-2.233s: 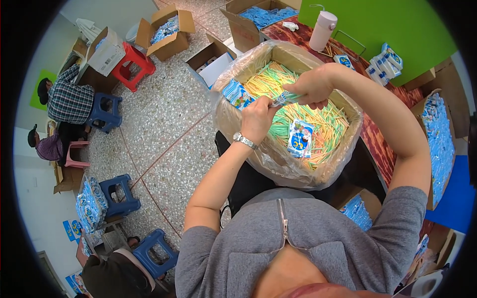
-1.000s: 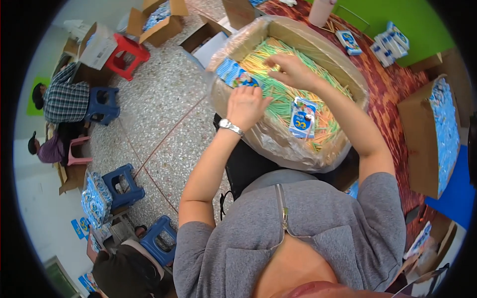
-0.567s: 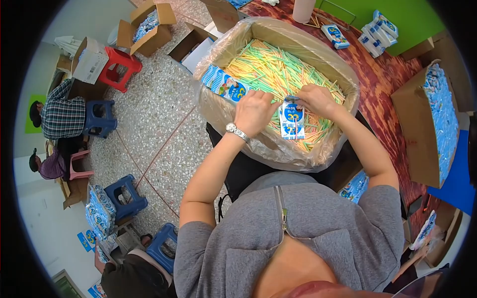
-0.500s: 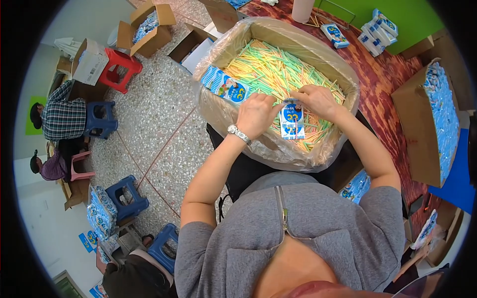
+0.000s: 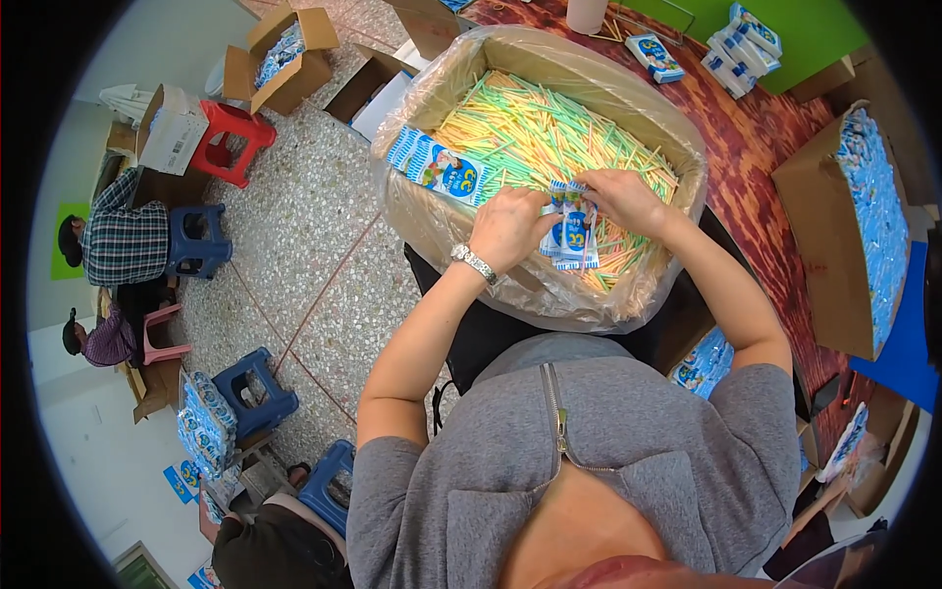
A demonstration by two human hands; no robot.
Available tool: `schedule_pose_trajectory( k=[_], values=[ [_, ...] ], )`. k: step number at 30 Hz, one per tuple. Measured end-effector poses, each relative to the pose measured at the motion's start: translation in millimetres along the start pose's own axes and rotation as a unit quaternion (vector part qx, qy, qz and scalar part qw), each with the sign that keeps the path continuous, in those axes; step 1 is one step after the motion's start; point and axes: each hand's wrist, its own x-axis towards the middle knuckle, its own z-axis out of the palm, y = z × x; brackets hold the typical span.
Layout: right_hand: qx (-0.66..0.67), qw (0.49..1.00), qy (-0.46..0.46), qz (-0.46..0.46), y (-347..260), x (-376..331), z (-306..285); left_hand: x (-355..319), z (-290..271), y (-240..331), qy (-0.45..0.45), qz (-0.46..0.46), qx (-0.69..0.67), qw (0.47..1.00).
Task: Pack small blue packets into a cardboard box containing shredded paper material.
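Over the front of a plastic-lined box, both hands hold small blue and white packets by their upper edges. The packets overlap, and how many there are I cannot tell. My left hand, with a metal watch on its wrist, is closed on the left upper edge. My right hand pinches the right upper corner; some fingertips are hidden. Beneath the packets lie many thin pastel sticks in green, yellow and orange. Several more packets rest in an overlapping row at the box's left side.
A red patterned table at the right bears packet stacks and a cup. A large carton full of blue packets stands at far right. Stools, a red stool and seated people are at the left.
Between my hands one upright packet showed before; now overlapping packets show there, slightly tilted. My hands have shifted only a little, and the whole view has moved slightly.
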Motion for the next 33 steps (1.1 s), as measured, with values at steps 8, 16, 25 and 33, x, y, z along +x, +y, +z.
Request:
schedule_pose_trajectory(
  k=[8,16,25,33],
  values=[
    [-0.150,0.976,0.117,-0.107,-23,-10,-17,-2,-1,8,0.014,-0.008,-0.003,1.000],
    [0.042,0.989,0.138,0.023,-59,11,-46,5,-4,9,0.028,-0.071,-0.253,0.965],
    [0.276,0.948,0.110,0.112,-59,36,-32,4,5,-5,0.083,-0.151,-0.502,0.847],
    [0.399,0.913,-0.007,0.087,-47,73,-43,-5,-5,-13,0.153,-0.122,-0.315,0.929]
  ],
)
